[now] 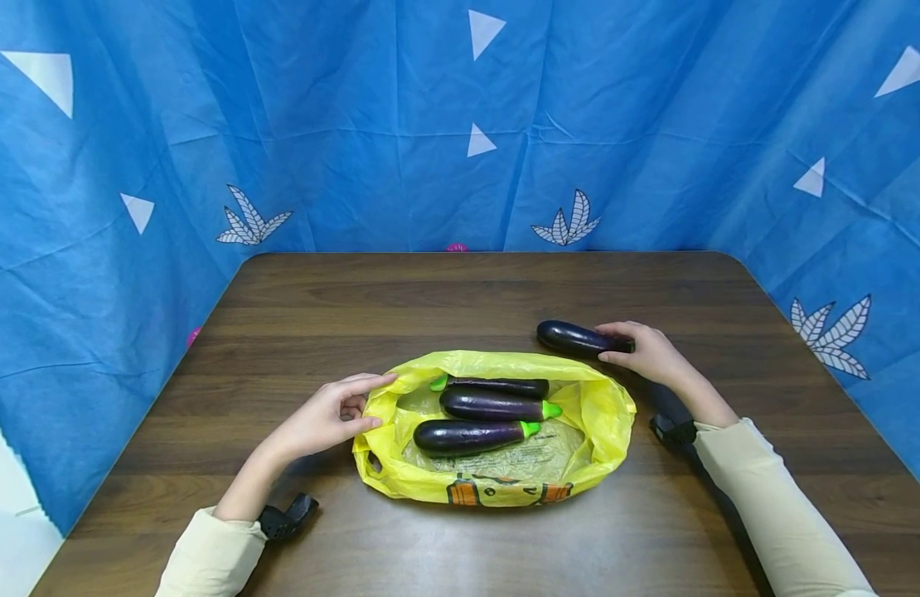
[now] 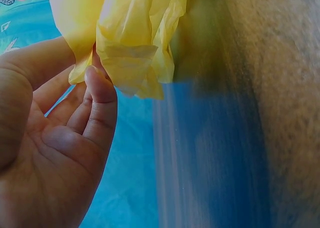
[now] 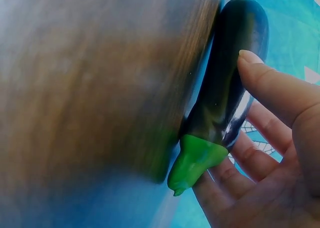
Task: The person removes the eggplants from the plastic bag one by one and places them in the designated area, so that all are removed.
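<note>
A yellow plastic bag [image 1: 612,414] lies with its mouth spread wide on the table. Inside it are three dark purple eggplants with green stems: a front one [image 1: 467,437], a middle one [image 1: 490,404] and a back one [image 1: 505,387]. My left hand [image 1: 329,419] pinches the bag's left rim; the left wrist view shows the yellow film [image 2: 130,42] at its thumb and fingers. Behind the bag's right end, another eggplant [image 1: 572,337] lies on the table. My right hand [image 1: 646,356] holds it near its green stem [image 3: 197,160], thumb on one side and fingers on the other.
The brown wooden table [image 1: 341,290] carries the bag and the loose eggplant. A blue curtain [image 1: 400,124] with white triangles and leaf prints hangs behind the table and along its sides. Black wrist cameras sit on the left wrist [image 1: 288,516] and right wrist [image 1: 672,429].
</note>
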A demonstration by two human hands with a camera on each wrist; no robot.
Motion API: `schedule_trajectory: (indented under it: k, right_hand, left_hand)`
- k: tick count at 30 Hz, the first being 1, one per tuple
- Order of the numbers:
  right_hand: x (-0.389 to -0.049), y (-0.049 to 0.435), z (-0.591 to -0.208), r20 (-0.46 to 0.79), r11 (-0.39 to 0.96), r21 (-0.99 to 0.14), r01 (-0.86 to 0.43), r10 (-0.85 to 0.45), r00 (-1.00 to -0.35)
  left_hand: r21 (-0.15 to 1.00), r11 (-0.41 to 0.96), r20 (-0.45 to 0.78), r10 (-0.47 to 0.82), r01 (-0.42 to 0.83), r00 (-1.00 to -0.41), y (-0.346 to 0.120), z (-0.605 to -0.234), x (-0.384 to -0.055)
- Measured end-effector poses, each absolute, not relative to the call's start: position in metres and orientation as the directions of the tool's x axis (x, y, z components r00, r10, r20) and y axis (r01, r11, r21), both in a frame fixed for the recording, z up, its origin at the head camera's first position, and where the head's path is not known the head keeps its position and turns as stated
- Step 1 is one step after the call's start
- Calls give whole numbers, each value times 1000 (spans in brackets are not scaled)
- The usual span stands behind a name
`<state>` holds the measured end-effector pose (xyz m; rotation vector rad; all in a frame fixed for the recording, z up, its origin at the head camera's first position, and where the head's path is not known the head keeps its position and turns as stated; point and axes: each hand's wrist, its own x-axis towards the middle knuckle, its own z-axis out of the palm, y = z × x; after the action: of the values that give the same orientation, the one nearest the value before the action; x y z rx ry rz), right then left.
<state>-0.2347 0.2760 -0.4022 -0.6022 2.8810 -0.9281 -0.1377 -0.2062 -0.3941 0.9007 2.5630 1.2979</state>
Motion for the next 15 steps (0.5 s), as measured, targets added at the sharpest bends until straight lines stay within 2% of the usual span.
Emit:
schedule_trajectory:
  k: [15]
  right_hand:
    - [-230,285,-400,100,720,-599,-352,-369,-924]
  left_hand:
    - [769,452,143,568,453,-810,-207,-397,-140]
